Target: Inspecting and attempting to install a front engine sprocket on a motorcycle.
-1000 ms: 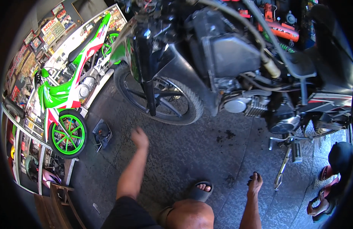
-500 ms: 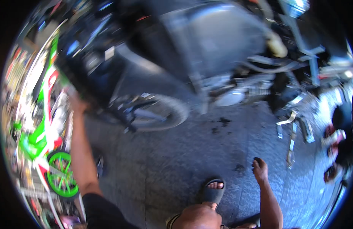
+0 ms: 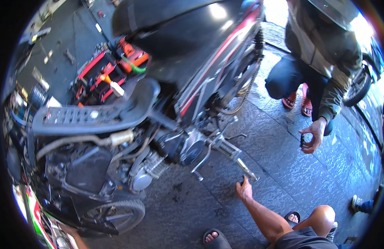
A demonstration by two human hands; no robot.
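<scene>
My right hand (image 3: 244, 191) is closed in front of the motorbike (image 3: 175, 108), with a small dark bit showing at its fingertips that I cannot make out. Just beyond the fingers is the outer end of a metal pedal lever (image 3: 246, 169); whether they touch is unclear. Of my left arm, only a piece of forearm (image 3: 71, 235) shows at the lower left, beside the bike's front wheel (image 3: 117, 216). The left hand's fingers are hidden there. The bike's body panels are partly off, baring its engine (image 3: 148, 172).
A crouching person (image 3: 320, 54) at the right holds a short dark piece (image 3: 302, 140) in one hand. Beyond the bike stands a red and black tool tray (image 3: 101, 76). A green and white motorbike (image 3: 36, 211) is at the lower left; dark stains (image 3: 177, 191) mark the tiled floor.
My view has swung to the right, bringing the crouching person and the tool tray into sight. My right hand is now close to the pedal lever; my left arm has mostly left view.
</scene>
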